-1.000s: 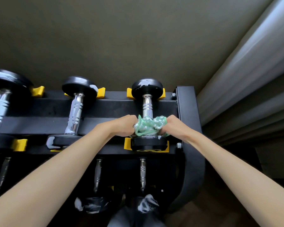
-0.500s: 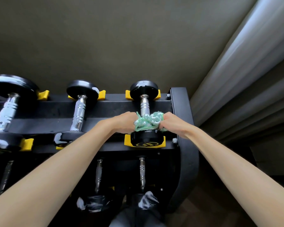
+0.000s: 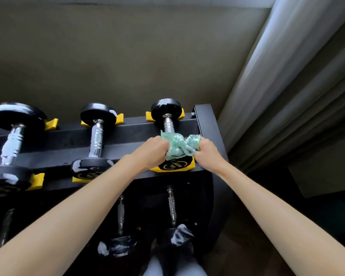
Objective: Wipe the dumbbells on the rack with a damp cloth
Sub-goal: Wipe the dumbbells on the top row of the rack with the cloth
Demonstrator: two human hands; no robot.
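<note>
A green cloth [image 3: 180,146] is wrapped over the chrome handle of the rightmost dumbbell [image 3: 166,108] on the top shelf of the black rack [image 3: 207,124]. My left hand [image 3: 150,149] grips the cloth's left end and my right hand [image 3: 206,151] grips its right end, fists on either side of the handle. The handle's lower part is hidden by the cloth; the near black head shows just below it in a yellow cradle [image 3: 174,169].
Two more dumbbells [image 3: 97,134] [image 3: 14,140] lie to the left on the same shelf. More dumbbells [image 3: 171,208] sit on the lower shelf. A beige wall [image 3: 127,56] rises behind the rack and grey curtains [image 3: 287,86] hang at the right.
Both hands keep their grip on the cloth around the handle. The cloth has shifted a little along the handle and the view has tilted slightly.
</note>
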